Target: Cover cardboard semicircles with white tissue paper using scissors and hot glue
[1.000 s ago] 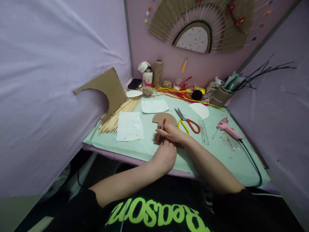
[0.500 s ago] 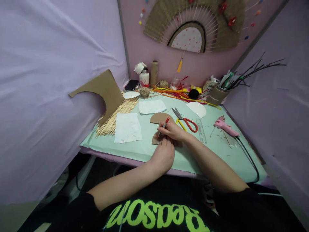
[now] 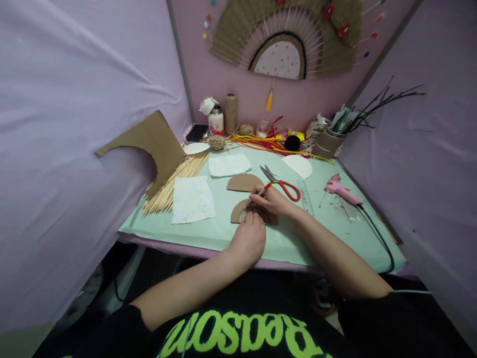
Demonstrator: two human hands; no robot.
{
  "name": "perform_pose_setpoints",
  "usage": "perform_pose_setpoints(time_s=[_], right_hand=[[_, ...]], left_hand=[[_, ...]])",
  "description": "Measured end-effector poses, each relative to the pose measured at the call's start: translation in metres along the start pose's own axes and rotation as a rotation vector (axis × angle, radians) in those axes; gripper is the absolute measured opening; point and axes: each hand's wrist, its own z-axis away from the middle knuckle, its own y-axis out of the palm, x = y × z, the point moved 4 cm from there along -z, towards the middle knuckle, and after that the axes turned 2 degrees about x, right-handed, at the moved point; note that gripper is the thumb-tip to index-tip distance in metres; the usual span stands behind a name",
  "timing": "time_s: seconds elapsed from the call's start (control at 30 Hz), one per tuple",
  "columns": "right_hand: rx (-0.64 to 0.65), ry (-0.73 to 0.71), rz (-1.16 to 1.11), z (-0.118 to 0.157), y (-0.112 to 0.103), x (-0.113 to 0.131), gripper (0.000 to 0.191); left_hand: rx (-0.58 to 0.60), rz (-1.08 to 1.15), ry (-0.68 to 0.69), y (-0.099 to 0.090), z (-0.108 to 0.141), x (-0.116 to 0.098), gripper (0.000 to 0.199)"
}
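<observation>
Leaning lower now, the pen (image 3: 263, 191), pinched in my right hand (image 3: 275, 201), points near-left above the near cardboard half-circle (image 3: 237, 214), which lies lengthwise left-to-right; my left hand (image 3: 249, 237) presses bunched fingers there.

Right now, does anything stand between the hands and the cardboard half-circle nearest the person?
Yes: a clear piece, perhaps a protractor, lies on the cardboard half-circle, under the left hand. Nothing visible blocks the right hand and its pen.

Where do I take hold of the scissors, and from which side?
Grip the scissors by the red handle, probably from above right: it lies exposed, while the open blades point away and the right hand mostly hides the yellow handle.
</observation>
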Motion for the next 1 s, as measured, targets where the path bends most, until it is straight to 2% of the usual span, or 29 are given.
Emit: perform_pose_setpoints(time_s=[0.3, 0.57, 0.83, 1.0], right_hand=[[-0.104, 0.033, -0.040, 0.022, -0.007, -0.008, 0.022], [-0.194, 0.082, -0.042, 0.048, -0.008, -0.011, 0.021], [-0.300, 0.099, 0.150, 0.078, -0.004, -0.003, 0.018], [-0.335, 0.071, 0.294, 0.092, 0.000, 0.000, 0.018]], left_hand=[[-0.019, 0.066, 0.013, 0.002, 0.000, 0.000, 0.048], [0.048, 0.071, 0.001, -0.001, -0.001, 0.002, 0.050], [0.081, 0.041, 0.014, -0.002, -0.002, 0.001, 0.051], [0.047, 0.049, 0.008, 0.000, -0.001, 0.000, 0.050]])
